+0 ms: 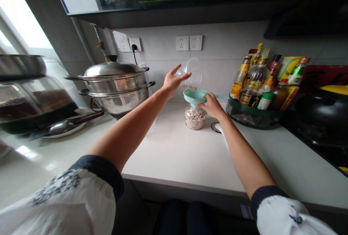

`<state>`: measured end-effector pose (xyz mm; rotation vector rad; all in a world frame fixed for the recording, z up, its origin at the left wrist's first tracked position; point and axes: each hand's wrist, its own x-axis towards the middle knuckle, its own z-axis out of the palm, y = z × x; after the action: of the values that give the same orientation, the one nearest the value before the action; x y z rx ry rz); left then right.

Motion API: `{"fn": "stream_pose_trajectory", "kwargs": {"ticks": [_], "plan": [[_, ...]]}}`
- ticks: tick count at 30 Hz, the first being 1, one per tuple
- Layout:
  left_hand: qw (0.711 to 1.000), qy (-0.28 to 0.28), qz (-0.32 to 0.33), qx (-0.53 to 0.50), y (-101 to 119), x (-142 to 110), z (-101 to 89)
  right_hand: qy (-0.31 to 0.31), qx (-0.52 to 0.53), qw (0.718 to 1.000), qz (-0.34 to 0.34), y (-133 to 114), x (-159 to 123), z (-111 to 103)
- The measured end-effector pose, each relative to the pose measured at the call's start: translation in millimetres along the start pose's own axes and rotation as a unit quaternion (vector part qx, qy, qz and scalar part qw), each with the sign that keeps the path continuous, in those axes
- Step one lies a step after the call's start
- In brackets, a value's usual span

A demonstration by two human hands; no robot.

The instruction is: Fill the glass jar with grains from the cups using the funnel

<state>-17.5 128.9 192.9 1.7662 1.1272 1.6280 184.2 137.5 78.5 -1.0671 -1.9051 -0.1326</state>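
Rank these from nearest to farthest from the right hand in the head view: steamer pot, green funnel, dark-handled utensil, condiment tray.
1. Green funnel: touching the right hand, at its left.
2. Condiment tray: to the hand's right.
3. Steamer pot: well to the left.
4. Dark-handled utensil: farther left, past most of the pot.

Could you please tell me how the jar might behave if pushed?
The jar, mostly filled with flakes, probably has some weight. Its rounded body could roll if knocked over. The wide funnel atop it may make tipping easier.
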Motion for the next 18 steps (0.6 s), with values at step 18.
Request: {"fn": "stream_pose_trajectory", "kwargs": {"ticks": [18], "plan": [[1.000,0.003,0.009,0.002,0.6,4.2,-2.5,0.036,0.036,0.999,-0.011,4.8,2.2,-2.0]]}}
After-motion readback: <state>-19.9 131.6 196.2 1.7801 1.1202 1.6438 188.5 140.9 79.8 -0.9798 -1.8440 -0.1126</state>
